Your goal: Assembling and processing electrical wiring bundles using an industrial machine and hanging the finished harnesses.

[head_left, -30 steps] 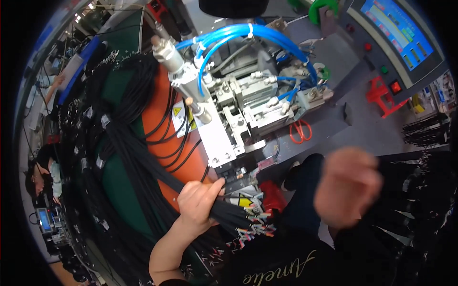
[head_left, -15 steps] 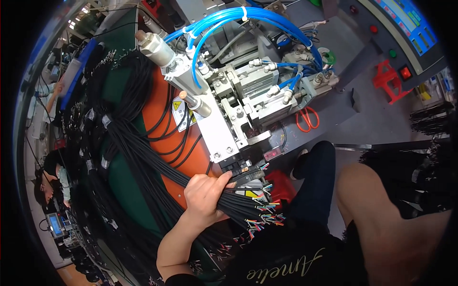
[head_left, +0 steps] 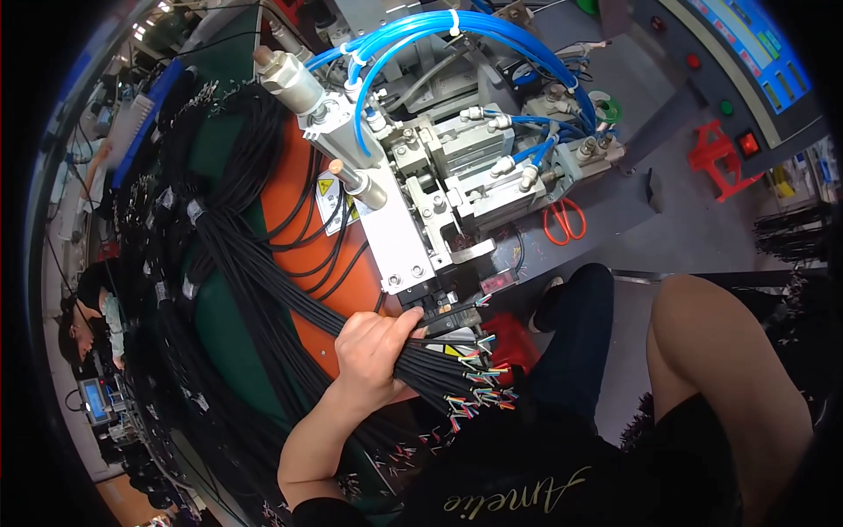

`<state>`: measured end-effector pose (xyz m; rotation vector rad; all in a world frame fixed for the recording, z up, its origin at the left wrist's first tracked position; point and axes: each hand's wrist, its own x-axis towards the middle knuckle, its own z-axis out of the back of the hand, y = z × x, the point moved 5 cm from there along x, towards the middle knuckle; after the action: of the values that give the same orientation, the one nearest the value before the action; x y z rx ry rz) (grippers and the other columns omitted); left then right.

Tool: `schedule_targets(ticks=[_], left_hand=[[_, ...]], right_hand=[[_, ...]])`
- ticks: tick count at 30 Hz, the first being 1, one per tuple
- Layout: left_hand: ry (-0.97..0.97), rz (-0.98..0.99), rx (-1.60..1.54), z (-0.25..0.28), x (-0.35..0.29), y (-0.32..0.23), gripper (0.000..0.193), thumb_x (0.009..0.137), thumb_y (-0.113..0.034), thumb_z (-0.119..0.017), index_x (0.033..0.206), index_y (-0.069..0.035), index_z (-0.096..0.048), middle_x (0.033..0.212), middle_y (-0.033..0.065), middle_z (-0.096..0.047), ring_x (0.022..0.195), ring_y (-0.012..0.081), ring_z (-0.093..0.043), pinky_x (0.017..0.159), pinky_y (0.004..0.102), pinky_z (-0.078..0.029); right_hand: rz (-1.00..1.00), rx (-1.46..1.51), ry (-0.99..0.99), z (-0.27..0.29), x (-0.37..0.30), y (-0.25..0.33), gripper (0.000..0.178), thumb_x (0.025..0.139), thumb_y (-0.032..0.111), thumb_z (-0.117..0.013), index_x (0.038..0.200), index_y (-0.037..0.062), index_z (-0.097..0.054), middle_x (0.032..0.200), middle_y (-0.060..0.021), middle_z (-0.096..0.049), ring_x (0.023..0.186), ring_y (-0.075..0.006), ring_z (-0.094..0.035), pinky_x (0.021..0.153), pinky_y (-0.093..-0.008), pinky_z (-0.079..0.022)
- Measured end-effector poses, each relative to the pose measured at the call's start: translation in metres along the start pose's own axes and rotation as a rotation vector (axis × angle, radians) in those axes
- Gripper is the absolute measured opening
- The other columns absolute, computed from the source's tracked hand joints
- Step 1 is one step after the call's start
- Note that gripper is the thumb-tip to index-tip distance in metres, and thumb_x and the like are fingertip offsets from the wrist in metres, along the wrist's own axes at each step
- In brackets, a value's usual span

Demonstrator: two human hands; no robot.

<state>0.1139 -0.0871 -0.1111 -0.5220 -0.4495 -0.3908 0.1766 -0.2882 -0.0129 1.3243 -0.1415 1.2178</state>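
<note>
My left hand (head_left: 369, 351) is closed round a thick bundle of black cables (head_left: 430, 373). Their stripped ends fan out to the right, showing short coloured wires (head_left: 483, 386). My thumb reaches up to a small black fixture (head_left: 430, 303) at the near end of the machine (head_left: 399, 237). One cable end (head_left: 481, 301) with coloured wires sticks out beside that fixture, apart from the rest. At the right my bent right arm (head_left: 702, 342) shows, but its hand lies outside the picture.
Blue air hoses (head_left: 492, 39) arch over the machine. Red-handled scissors (head_left: 564, 221) lie on the grey bench beside it. More black cables (head_left: 237, 228) cover the orange and green surface at left. A control panel with screen (head_left: 755, 53) stands at upper right; a person (head_left: 101, 307) is far left.
My left hand and the cable bundle have shifted slightly left and up in the picture. My right arm has swung, its forearm now pointing more downward. My left grip stays closed.
</note>
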Motion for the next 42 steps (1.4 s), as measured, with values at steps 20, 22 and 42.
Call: schedule_targets(ticks=[20, 22, 42], left_hand=[[0.062, 0.009, -0.082, 0.013, 0.006, -0.012, 0.045, 0.072, -0.017, -0.075, 0.112, -0.001, -0.061, 0.086, 0.0054, -0.067, 0.07, 0.0245, -0.063, 0.066, 0.0354, -0.045], [0.147, 0.066, -0.099, 0.011, 0.008, -0.013, 0.046, 0.071, -0.017, -0.075, 0.112, -0.001, -0.061, 0.086, 0.0055, -0.067, 0.07, 0.0244, -0.063, 0.066, 0.0352, -0.045], [0.075, 0.123, -0.117, -0.003, 0.021, -0.011, 0.035, 0.067, -0.013, -0.075, 0.097, -0.001, -0.063, 0.072, 0.0048, -0.063, 0.059, 0.0227, -0.06, 0.057, 0.0329, -0.039]], right_hand=[[-0.875, 0.759, 0.015, -0.069, -0.062, -0.104, 0.019, 0.098, 0.003, -0.053, 0.113, -0.0024, -0.062, 0.086, -0.007, -0.062, 0.076, -0.0099, -0.059, 0.066, -0.0227, -0.048], [-0.907, 0.831, -0.002, -0.073, -0.07, -0.11, 0.017, 0.098, 0.003, -0.052, 0.109, -0.0028, -0.063, 0.086, -0.0071, -0.063, 0.074, -0.0096, -0.059, 0.065, -0.0221, -0.048], [-0.674, 0.494, -0.104, -0.073, -0.051, -0.103, 0.027, 0.096, 0.012, -0.06, 0.12, -0.0001, -0.058, 0.099, -0.0068, -0.062, 0.081, -0.009, -0.06, 0.072, -0.0207, -0.048]])
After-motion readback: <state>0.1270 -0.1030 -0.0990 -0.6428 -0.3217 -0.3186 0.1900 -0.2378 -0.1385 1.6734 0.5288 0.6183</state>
